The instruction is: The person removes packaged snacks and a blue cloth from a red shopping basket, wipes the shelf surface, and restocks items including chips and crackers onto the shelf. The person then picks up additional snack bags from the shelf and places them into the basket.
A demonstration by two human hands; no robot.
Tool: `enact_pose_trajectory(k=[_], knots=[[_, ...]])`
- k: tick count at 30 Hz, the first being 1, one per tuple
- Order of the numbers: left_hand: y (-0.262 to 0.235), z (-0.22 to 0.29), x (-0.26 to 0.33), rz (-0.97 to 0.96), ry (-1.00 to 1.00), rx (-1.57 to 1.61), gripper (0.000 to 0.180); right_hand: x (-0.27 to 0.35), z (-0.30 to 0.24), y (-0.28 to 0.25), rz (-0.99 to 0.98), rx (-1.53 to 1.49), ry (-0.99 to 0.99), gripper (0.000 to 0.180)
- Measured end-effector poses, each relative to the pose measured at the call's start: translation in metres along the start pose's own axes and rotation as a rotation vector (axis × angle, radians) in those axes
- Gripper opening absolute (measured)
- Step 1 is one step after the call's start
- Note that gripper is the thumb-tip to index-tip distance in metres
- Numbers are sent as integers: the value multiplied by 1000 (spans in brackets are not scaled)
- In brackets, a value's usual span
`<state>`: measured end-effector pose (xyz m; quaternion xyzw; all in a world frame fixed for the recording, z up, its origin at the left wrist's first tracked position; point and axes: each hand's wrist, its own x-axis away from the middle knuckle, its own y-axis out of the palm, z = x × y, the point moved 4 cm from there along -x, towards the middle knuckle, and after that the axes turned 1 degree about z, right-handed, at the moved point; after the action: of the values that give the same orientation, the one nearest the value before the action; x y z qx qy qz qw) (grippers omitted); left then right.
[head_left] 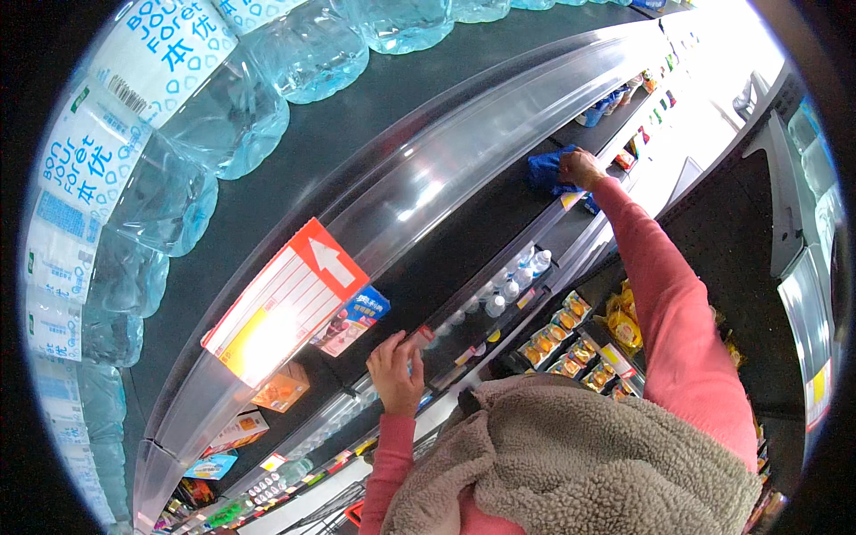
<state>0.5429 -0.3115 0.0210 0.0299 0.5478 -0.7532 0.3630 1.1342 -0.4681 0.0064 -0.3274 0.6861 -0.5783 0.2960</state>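
Note:
Out to the far right, my right hand (581, 169) is closed on a crumpled blue cloth (547, 171), pressed against the dark shelf (446, 259) near its front edge. The cloth's lower part is bunched under the fingers. My left hand (397, 374) rests at the front edge of the same shelf, fingers fairly stretched, thumb apart from them. Beside its fingertips is a small red-and-white tag (422, 337). A blue-and-white box (357, 319) stands on the shelf just left of that hand.
Large water bottles (214, 116) line the upper shelf, behind a clear curved edge strip (392, 196) bearing a red-and-white price sign (290, 299). An orange box (282, 387) is farther left. Small bottles (510, 290) stand below; packaged snacks (557, 334) lie lower right.

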Motion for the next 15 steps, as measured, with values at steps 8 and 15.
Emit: enact_pose_trajectory(k=[8, 15], knots=[[1, 1, 0, 9, -17, -15, 22, -13, -37, 15, 458, 325, 313, 19], [0, 5, 2, -10, -46, -24, 28, -100, -13, 42, 519, 308, 436, 23]])
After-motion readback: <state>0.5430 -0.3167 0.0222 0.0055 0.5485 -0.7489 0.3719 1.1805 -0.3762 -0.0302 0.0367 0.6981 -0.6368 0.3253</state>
